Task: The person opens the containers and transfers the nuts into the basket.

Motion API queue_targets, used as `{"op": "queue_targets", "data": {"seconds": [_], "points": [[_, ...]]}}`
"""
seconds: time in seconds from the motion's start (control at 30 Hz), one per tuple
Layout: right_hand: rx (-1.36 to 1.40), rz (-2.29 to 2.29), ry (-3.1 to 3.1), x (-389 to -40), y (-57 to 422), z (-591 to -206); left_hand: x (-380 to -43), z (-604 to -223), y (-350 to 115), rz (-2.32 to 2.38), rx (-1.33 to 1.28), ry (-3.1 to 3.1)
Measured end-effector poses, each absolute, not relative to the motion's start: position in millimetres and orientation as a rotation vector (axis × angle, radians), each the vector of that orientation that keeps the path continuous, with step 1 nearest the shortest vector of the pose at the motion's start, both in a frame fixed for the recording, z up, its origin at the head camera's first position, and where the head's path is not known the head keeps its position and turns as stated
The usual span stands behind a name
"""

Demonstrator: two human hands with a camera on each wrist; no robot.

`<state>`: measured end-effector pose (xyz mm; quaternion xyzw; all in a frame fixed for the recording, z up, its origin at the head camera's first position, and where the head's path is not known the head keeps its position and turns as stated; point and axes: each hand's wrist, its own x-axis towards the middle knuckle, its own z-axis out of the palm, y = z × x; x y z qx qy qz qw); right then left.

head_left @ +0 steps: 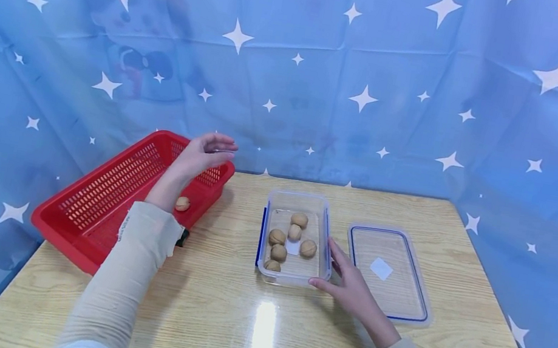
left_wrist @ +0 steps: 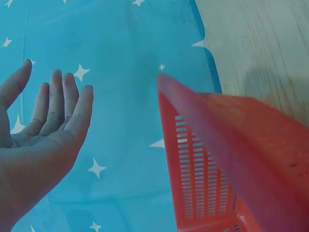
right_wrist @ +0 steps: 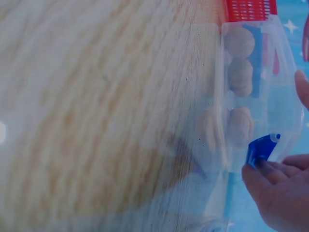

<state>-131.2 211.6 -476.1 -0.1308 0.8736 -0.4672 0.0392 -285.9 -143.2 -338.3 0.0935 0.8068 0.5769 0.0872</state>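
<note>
My left hand (head_left: 201, 155) is over the far right part of the red plastic basket (head_left: 73, 244), fingers loosely bent and nothing in them. In the left wrist view the palm (left_wrist: 43, 150) is bare, to the left of the basket's rim. One walnut (head_left: 182, 203) shows in the basket, just beside the left wrist. My right hand (head_left: 349, 284) holds the near right corner of a clear plastic container (head_left: 289, 280), thumb at the front and fingers along the right side. In the right wrist view its fingers are at a blue clasp (right_wrist: 262, 147). Several walnuts (head_left: 308, 248) lie inside the container.
A clear lid (head_left: 402, 299) with a blue seal and a white square label (head_left: 381, 269) lies flat right of the container. Behind the wooden table (head_left: 210, 322) hangs a blue curtain (head_left: 295, 78) with white stars. Part of the basket is hidden by the left arm.
</note>
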Motion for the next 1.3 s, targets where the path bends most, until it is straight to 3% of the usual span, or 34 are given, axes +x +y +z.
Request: {"op": "queue_targets", "data": {"seconds": [1.3], "points": [[-0.404, -1.446, 2.663, -131, 214, -476, -263, -404, -69, 1.706, 0.556, 2.178]]}}
